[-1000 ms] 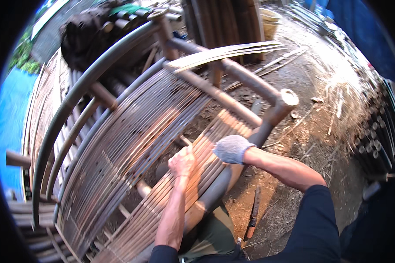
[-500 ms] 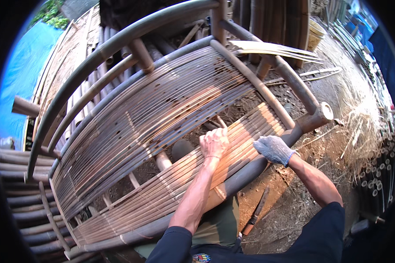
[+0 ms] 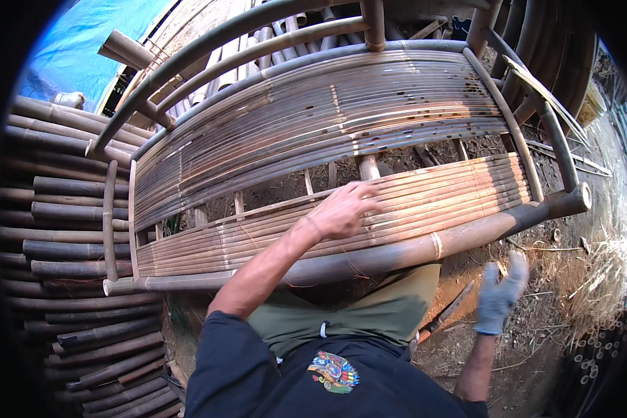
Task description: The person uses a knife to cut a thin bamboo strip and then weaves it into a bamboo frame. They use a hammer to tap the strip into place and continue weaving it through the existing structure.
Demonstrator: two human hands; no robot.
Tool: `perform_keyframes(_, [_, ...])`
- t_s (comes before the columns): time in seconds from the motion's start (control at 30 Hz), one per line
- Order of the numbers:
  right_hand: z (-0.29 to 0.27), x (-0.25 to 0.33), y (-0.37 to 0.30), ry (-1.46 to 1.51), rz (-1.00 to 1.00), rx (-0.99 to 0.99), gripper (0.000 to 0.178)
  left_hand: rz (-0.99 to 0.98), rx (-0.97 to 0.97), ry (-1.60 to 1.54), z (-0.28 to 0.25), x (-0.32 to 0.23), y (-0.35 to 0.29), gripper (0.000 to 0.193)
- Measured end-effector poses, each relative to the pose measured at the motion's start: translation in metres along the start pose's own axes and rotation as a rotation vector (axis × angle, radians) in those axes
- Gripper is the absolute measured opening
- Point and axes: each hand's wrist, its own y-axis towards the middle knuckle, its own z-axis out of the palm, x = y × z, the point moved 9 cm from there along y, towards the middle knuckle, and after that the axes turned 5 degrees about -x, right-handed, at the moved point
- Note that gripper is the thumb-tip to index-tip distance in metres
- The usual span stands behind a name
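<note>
A bamboo bench (image 3: 397,256) with a seat of long narrow slats stretches across in front of my lap. My bare left hand (image 3: 348,209) is over the lighter front slats (image 3: 460,182), its fingers loosely apart and a little blurred; nothing shows in it. Whether it touches the slats I cannot tell. My right hand (image 3: 501,292), in a grey glove, is off the bench near its right front, open with thumb and fingers spread and nothing in it. A long knife (image 3: 455,305) with a brownish handle lies between my right hand and my leg.
Stacked bamboo poles (image 3: 76,209) fill the left side. Behind the bench are its curved backrest rail (image 3: 209,47) and a blue tarp (image 3: 83,52). Pale split strips (image 3: 547,97) rest on the right armrest. Straw (image 3: 609,268) and cut bamboo ends (image 3: 592,355) lie at the right.
My right hand has left the slats, moving right and toward me, and its fingers have spread. My left hand has loosened from the slats' inner edge. The view has turned left.
</note>
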Motion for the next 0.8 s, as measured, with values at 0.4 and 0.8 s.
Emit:
perform_keyframes(0.4, [0.077, 0.282, -0.115, 1.061, 0.290, 1.402, 0.021, 0.044, -0.272, -0.033, -0.001, 0.006, -0.128, 0.017])
perform_keyframes(0.8, [0.131, 0.300, 0.103, -0.272, -0.540, 0.133, 0.024, -0.706, -0.036, -0.176, -0.015, 0.217, -0.129, 0.039])
